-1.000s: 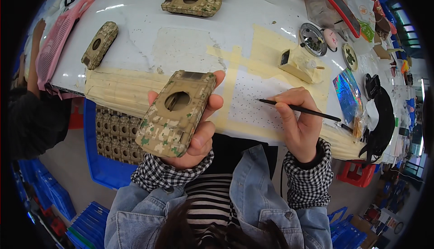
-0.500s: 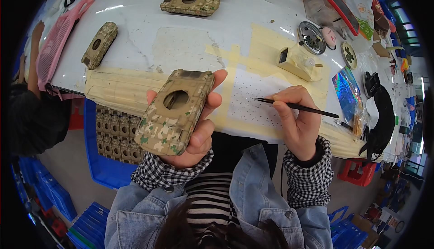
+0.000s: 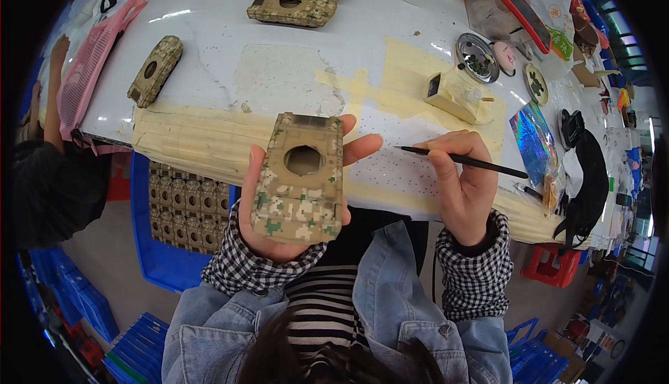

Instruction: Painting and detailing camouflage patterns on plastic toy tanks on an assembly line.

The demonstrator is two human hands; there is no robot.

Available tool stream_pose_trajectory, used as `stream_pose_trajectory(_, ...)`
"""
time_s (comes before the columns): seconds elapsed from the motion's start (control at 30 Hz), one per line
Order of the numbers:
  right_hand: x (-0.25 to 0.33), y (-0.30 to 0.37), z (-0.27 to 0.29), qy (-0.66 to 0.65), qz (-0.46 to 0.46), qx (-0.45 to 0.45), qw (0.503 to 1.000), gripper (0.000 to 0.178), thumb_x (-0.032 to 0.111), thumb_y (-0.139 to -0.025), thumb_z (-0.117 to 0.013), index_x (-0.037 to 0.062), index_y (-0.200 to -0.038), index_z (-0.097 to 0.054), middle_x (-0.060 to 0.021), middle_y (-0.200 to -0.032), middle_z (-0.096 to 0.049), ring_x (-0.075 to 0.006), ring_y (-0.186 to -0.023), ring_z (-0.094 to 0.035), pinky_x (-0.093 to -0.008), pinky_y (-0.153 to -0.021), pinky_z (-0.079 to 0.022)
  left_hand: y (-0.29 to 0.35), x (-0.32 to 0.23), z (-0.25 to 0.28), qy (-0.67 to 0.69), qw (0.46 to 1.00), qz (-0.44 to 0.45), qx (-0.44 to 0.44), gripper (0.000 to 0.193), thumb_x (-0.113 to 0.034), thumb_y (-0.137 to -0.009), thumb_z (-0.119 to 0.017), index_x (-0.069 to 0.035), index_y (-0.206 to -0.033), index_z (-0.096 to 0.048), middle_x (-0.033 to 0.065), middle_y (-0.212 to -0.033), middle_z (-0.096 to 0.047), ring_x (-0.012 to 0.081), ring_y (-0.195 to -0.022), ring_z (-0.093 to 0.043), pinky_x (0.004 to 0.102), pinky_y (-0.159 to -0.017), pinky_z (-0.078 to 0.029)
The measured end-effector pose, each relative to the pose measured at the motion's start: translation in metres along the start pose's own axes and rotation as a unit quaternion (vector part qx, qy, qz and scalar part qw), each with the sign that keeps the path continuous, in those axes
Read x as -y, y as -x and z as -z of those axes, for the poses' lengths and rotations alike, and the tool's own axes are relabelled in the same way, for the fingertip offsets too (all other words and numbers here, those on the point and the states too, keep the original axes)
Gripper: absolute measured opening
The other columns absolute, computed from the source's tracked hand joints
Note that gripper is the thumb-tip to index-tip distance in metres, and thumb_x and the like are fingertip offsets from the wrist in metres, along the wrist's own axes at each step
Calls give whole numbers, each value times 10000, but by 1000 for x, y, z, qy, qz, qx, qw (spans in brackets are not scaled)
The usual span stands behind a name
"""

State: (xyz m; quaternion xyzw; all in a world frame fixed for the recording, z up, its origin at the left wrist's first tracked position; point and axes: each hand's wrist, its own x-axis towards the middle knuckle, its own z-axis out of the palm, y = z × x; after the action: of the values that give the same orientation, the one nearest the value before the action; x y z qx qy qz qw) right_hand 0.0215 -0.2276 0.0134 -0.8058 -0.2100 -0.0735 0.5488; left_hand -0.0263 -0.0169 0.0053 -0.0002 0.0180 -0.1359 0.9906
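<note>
My left hand (image 3: 261, 234) cradles a tank model hull (image 3: 300, 206) in tan, brown and green pixel camouflage. The hull has a round opening in its top, and some of my fingers stick out past its right side. My right hand (image 3: 463, 192) pinches slim black tweezers (image 3: 488, 166), their fine tips pointing left. Those tips hover over or touch a white sheet (image 3: 390, 185) dotted with tiny dark specks; I cannot tell whether they grip anything. Past the sheet, a tape-covered block (image 3: 456, 98) holds a small bottle.
Other camouflaged hulls sit at the far edge (image 3: 293, 6) and on the left (image 3: 155, 70). A blue bin (image 3: 145, 244) below the table holds several more. To the right are a round metal dish (image 3: 477, 56), holographic film (image 3: 533, 143) and a black cloth item (image 3: 589, 182). Another person's arm (image 3: 52, 95) shows at left.
My left hand has shifted right and turned the hull more upright, with a finger now stretched toward the sheet. My right hand and the tweezers have barely moved.
</note>
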Motion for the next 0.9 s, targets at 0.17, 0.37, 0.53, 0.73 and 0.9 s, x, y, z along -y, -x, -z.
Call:
stream_pose_trajectory(0.17,4,0,2,3,21,-22,1000,83,46,-838,-633,-18,-860,-584,-86,-821,-614,-164,-744,-572,-258,-694,-448,2,5,3,24,998,15,64,690,-504,-944,-260,-41,-1429,-99,214,-1464,-139,344,-1362,-164,497,-812,-543)
stream_pose_trajectory(0.37,15,-1,5,60,142,-31,988,152,22,-743,-702,9,-856,-600,-113,-830,-653,-243,-743,-587,-320,-677,-459,4,10,7,-27,996,39,80,677,-501,-949,-232,-52,-1434,-87,210,-1472,-125,315,-1360,-190,496,-873,-510)
stream_pose_trajectory(0.53,28,-2,6,141,223,2,965,249,71,-674,-757,27,-861,-599,-102,-859,-659,-247,-739,-581,-321,-643,-456,6,8,8,-9,989,94,113,729,-544,-933,-246,-53,-1440,-61,211,-1480,-105,270,-1311,-319,440,-894,-498)
stream_pose_trajectory(0.73,33,-3,7,187,285,16,940,300,95,-664,-766,30,-892,-583,-107,-870,-652,-238,-708,-590,-327,-601,-453,4,19,-23,-17,997,29,-64,869,-580,-871,-398,68,-1385,-133,326,-1413,-159,324,-800,-613,344,-538,-568)
stream_pose_trajectory(0.9,35,6,7,131,218,10,967,293,108,-726,-748,18,-936,-564,-152,-907,-646,-263,-763,-623,-316,-644,-497,5,20,-25,-60,994,34,-85,904,-595,-851,-439,94,-1370,-167,348,-1400,-170,311,-697,-664,312,-453,-573)
